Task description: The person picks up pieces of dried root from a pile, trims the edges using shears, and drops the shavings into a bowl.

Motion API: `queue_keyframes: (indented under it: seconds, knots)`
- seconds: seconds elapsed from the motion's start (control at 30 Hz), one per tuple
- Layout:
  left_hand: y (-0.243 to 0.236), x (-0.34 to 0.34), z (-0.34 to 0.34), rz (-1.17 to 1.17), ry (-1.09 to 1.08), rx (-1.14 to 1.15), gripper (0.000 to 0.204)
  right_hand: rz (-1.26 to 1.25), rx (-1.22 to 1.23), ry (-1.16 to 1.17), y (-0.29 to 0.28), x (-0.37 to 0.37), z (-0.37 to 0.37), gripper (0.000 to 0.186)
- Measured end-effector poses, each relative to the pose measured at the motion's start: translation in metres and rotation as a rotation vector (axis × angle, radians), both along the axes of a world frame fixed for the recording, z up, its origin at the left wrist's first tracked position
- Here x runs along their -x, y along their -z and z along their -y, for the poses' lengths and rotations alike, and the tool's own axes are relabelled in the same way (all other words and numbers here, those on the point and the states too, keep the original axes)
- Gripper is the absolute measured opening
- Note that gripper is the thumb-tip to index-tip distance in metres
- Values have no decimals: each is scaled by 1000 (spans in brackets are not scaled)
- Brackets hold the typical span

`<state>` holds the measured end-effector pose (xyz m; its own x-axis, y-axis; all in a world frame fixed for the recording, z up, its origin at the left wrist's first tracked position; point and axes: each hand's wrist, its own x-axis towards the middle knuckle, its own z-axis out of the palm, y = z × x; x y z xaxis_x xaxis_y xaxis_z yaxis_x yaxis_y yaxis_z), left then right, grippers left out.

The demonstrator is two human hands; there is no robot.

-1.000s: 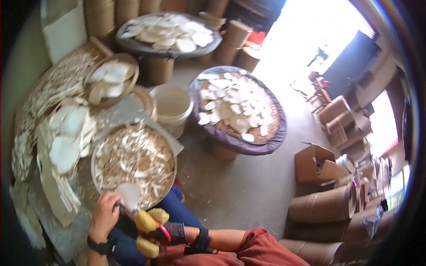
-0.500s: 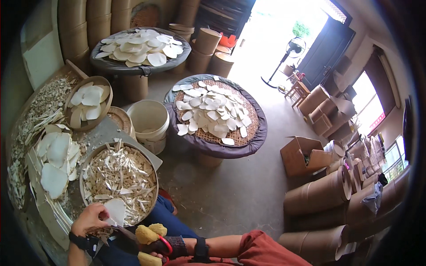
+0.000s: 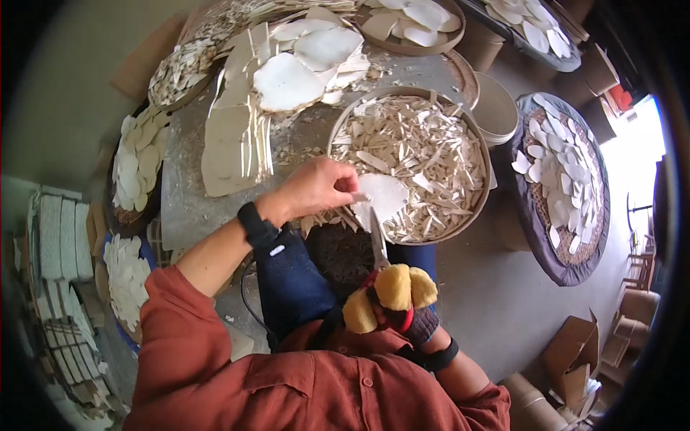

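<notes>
My left hand (image 3: 320, 188) pinches the edge of a thin white slice (image 3: 385, 197) between thumb and fingers. My right hand (image 3: 413, 320), in a dark knitted glove with thick yellow padding, is closed round red-handled scissors (image 3: 379, 248). Their metal blades point up to the slice's lower left edge; whether they cut into it I cannot tell. Beneath and beyond the slice stands a round shallow tray (image 3: 488, 188) heaped with pale trimmings (image 3: 431, 154). To its left, large white slabs (image 3: 291, 80) lie on long flat pieces (image 3: 230, 154).
Both trays and slabs sit on a grey worktable (image 3: 183, 161) strewn with scraps. A white bucket (image 3: 497, 108) stands beyond the trimmings. At right is a cloth-rimmed round rack (image 3: 575, 266) of slices. More slices (image 3: 126, 276) lie at left; a cardboard box (image 3: 573, 359) stands at lower right.
The view has swung left and down, bringing my arms and lap into sight. My left hand still pinches a slice, and the scissors' blades now show plainly beside it.
</notes>
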<state>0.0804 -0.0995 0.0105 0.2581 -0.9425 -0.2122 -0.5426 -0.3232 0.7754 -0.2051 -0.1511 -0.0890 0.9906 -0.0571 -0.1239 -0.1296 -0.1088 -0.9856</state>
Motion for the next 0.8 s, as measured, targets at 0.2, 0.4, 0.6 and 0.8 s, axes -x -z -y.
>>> queue_keyframes:
  seconds: [0.2,0.4,0.6,0.8]
  knots:
    - [8,39,-39,-615,-448,105,8,-64,-582,245,-5,2,-11,43]
    - [15,71,-40,-730,-501,166,15,184,-1691,208,5,-36,-15,34]
    - [34,86,-16,-756,-745,533,22,84,-1384,266,-11,-26,-4,27]
    - [35,87,-1,-778,-800,426,24,109,-501,239,-29,-21,8,24]
